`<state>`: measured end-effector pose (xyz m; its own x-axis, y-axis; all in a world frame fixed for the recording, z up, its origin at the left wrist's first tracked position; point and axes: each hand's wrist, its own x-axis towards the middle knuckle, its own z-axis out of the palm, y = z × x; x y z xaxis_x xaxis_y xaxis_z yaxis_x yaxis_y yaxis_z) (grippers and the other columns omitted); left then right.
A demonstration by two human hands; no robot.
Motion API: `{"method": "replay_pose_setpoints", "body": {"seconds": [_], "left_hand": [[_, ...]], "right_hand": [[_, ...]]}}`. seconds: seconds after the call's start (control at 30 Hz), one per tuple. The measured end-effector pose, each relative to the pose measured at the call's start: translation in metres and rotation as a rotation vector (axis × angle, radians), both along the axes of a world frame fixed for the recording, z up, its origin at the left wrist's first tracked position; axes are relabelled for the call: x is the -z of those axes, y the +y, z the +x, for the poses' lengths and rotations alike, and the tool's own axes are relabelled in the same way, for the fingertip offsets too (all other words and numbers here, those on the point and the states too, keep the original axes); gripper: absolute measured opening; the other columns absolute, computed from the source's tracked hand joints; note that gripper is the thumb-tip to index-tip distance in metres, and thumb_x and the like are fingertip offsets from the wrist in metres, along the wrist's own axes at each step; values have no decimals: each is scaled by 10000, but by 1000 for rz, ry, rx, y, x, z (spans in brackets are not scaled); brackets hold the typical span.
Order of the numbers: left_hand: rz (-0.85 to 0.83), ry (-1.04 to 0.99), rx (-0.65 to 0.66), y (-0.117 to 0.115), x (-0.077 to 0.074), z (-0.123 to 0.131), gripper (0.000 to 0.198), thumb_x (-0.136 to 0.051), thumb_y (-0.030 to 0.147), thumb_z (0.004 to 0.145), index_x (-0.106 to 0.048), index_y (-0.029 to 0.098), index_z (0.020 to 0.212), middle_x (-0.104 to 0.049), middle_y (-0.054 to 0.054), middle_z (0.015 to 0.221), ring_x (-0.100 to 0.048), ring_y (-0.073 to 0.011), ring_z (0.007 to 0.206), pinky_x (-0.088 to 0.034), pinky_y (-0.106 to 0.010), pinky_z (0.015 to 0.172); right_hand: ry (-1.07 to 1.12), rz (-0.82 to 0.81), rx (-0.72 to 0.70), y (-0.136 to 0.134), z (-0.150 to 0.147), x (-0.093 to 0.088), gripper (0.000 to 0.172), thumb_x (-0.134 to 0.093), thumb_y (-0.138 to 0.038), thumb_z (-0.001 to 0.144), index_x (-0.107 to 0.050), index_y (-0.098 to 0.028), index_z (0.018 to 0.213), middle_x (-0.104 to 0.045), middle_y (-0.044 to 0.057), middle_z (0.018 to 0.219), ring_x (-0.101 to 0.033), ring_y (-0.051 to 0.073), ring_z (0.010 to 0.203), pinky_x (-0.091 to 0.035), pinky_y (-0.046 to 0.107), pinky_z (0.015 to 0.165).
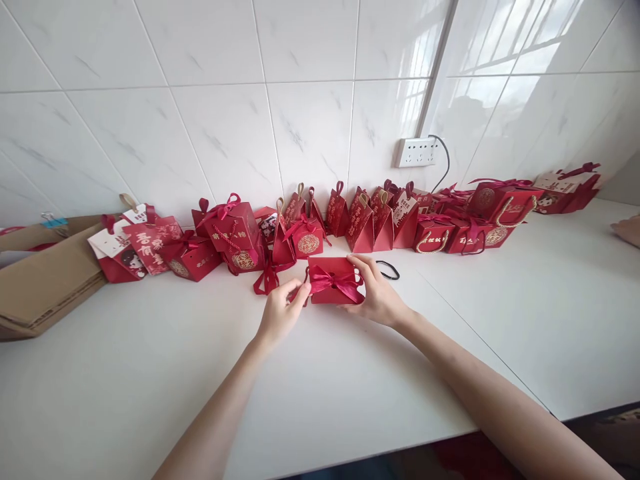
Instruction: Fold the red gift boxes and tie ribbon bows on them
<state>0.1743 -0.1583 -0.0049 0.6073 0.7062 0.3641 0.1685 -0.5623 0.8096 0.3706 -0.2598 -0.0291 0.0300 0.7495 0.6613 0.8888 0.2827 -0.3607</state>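
Note:
A small red gift box [332, 265] with a dark pink ribbon bow [334, 285] across its top is in front of me on the white table. My right hand [378, 293] grips the box from its right side, fingers over the far edge and thumb near the front. At the box's left side, my left hand [284, 308] is closed in a pinch on the ribbon's left end. Part of a darker cord or ribbon shows beside those fingers, partly hidden. Close behind my right hand lies a black loop [389, 270].
Red gift boxes line the tiled wall, including a stacked pair [233, 230], triangular ones [360, 220] and rope-handled ones [433, 233]. A brown cardboard box [55, 273] stands at left. A power strip [417, 153] with a black cable is on the wall. Another person's hand [627, 231] shows at the right edge.

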Motion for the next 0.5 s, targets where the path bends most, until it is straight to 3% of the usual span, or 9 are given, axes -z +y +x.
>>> {"method": "replay_pose_setpoints", "body": {"seconds": [0.23,0.37,0.43,0.5], "left_hand": [[-536,-13,328,-5,8,3,323,-590,465,780,-580,156,686,-594,14,484,-552,-118,437,-435,-237,498],[-605,44,359,-10,17,5,365,-667,486,693,-627,123,698,-641,-36,531,-636,-172,514,-504,-289,564],[-668,37,385,-10,21,5,356,-677,476,689,-634,123,705,-647,-33,571,-648,-165,557,-523,-311,642],[-717,48,422,-9,23,5,347,-701,461,681,-652,119,710,-646,-30,606,-650,-156,599,-524,-338,745]], "right_hand": [[-23,23,19,0,5,5,894,-717,-426,740,-186,-250,1437,-372,185,1309,-520,342,1129,-562,472,791],[-82,75,48,-2,8,7,770,-602,-521,816,-233,-269,1442,-423,179,1278,-581,329,1035,-569,462,754],[-94,100,71,0,12,10,743,-543,-573,833,-237,-302,1453,-454,180,1262,-627,300,893,-573,441,669],[-94,99,92,3,20,17,742,-544,-597,819,-255,-346,1455,-514,176,1200,-634,306,877,-565,436,659]]}}
